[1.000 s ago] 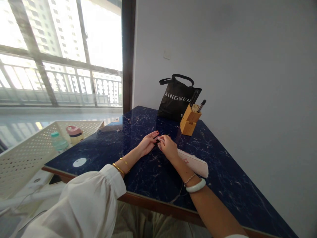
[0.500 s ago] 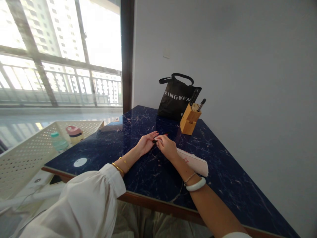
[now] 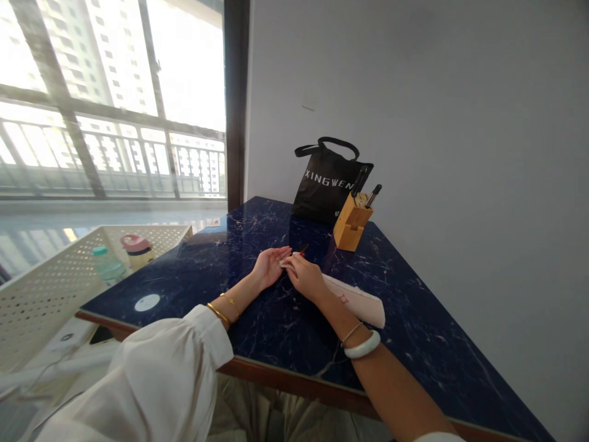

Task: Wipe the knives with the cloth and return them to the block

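My left hand [image 3: 268, 266] lies flat on the dark blue marbled table [image 3: 221, 264], fingers stretched out toward the middle. My right hand [image 3: 304, 276] is right beside it, fingers pinched round a small dark stick-like object [image 3: 301, 249] with a red tip. The tip is over the fingertips of my left hand. What the object is, I cannot make out. A pale pink pouch [image 3: 356, 301] lies on the table just under and behind my right wrist.
A wooden holder [image 3: 352, 222] with two dark handles stands at the back by a black tote bag [image 3: 327, 185] against the wall. A small white disc [image 3: 147, 302] lies near the left table edge. A white perforated cart [image 3: 55, 282] with bottles stands left.
Both hands have shifted slightly left and nearer to me. The dark object in my right hand has tilted so its red tip shows over my left fingertips.
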A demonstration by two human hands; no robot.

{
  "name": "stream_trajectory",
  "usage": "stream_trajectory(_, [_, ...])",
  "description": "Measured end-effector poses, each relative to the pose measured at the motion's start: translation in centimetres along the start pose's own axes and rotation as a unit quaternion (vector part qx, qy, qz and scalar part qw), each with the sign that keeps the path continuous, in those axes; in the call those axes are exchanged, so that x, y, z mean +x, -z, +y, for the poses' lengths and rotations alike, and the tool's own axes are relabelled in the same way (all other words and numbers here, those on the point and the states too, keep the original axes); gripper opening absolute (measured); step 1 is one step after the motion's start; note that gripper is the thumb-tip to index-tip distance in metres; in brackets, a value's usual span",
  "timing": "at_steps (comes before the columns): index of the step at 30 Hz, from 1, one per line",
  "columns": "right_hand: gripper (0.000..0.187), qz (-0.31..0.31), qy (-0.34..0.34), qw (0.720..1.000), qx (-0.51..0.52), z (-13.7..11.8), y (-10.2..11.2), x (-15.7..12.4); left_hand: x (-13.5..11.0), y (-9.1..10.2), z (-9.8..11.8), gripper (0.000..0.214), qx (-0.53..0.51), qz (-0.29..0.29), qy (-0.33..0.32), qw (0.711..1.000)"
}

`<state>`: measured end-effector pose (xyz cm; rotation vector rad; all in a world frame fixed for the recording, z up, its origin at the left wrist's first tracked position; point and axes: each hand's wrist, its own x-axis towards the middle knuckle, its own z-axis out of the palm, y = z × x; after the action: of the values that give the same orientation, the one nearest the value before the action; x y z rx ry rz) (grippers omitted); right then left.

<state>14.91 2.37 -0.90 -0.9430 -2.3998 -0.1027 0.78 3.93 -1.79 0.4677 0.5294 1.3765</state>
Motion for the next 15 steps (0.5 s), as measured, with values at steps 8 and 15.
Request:
stream_trajectory(8, [0.016,0.028,-0.122,0.992,0.018,1.3,-0.2,0.2,-0.1,-0.3,-0.8,0.023,0.076,-0.057,0.007,0.995])
stream_trajectory(15, [0.015,0.047,-0.146,0.987,0.036,1.4,-0.2,0.2,-0.5,-0.8,-1.3,0.024,0.152,-0.116,-0.012,0.981])
